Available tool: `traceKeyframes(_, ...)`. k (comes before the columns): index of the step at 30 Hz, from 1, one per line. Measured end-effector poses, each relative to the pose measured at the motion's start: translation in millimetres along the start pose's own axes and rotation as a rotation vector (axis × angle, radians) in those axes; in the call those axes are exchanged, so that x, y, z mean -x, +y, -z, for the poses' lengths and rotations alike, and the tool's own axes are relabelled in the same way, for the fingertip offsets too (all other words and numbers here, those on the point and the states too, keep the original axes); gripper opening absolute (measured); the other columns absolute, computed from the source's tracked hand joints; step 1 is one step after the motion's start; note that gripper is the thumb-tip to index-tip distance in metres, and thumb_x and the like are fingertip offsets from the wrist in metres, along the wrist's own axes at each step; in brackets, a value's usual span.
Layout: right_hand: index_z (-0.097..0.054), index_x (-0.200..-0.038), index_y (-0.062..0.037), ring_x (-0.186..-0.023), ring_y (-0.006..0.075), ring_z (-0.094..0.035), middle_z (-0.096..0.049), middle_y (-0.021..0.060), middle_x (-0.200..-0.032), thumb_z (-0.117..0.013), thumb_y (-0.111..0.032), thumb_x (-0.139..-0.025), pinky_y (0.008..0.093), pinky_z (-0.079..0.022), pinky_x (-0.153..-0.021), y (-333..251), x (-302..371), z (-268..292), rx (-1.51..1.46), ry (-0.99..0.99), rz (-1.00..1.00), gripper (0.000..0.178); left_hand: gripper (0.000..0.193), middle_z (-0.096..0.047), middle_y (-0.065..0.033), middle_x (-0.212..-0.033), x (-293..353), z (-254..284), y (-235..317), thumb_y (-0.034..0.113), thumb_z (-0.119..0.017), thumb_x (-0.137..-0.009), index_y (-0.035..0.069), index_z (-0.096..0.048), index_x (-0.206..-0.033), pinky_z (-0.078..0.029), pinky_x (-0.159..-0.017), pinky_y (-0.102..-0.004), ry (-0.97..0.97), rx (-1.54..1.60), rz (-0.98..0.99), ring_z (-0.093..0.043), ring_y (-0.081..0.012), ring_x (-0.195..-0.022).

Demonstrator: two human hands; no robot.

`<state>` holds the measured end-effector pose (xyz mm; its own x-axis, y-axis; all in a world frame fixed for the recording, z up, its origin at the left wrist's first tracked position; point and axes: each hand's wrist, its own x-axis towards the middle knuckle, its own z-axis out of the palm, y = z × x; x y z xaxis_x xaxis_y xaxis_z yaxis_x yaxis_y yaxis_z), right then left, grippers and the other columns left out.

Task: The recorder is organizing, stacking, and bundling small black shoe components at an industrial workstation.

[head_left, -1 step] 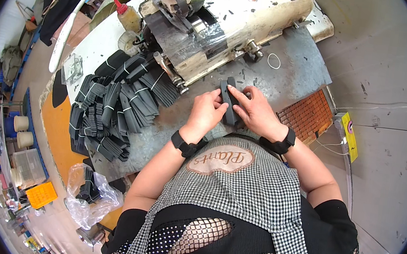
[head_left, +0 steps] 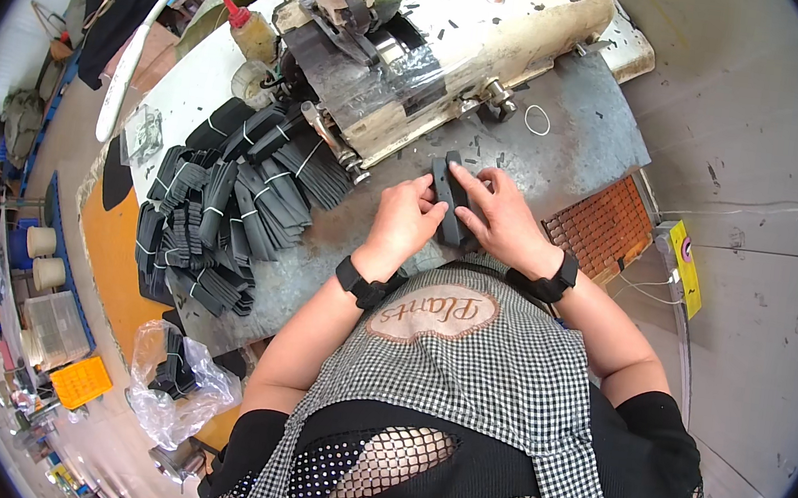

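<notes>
A small stack of dark grey strips (head_left: 440, 216) stands on edge just in front of my apron, over the metal worktop (head_left: 311, 283). My left hand (head_left: 402, 225) pinches the stack from its left side, thumb and fingers closed on it. From the right, my right hand (head_left: 506, 217) grips the same strips, its index finger stretched along their far end and its thumb nearer to me. Left of my hands lies a heap of similar dark strips (head_left: 262, 199), tied in bundles with pale bands. A loose white band (head_left: 537, 119) rests on the worktop beyond my right hand.
A sewing-type machine (head_left: 379, 80) stands beyond my hands, with dark scraps scattered around it. Near it is a red-tipped bottle (head_left: 246, 23). A clear plastic bag (head_left: 184, 411) holding dark strips is at lower left. A brown grid panel (head_left: 603, 228) and yellow-fronted box (head_left: 684, 272) are at right.
</notes>
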<state>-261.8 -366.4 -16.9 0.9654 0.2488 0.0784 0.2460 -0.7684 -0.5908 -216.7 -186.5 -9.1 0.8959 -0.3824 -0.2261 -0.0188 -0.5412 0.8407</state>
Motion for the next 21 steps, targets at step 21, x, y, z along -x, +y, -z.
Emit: traceKeyframes(21,-0.057,-0.092,0.0046,-0.071,0.0158,-0.059,-0.062,0.0084,-0.078,-0.074,-0.015,-0.071,0.0297,-0.049,-0.065,6,-20,-5,-0.417,-0.106,-0.509,0.034,0.029,-0.069,-0.0157,-0.082,2,-8,-18,0.008,-0.064,-0.08,-0.002,-0.06,-0.107,-0.053,-0.065,-0.0314,-0.012,0.092,-0.005,-0.069,-0.0213,-0.072)
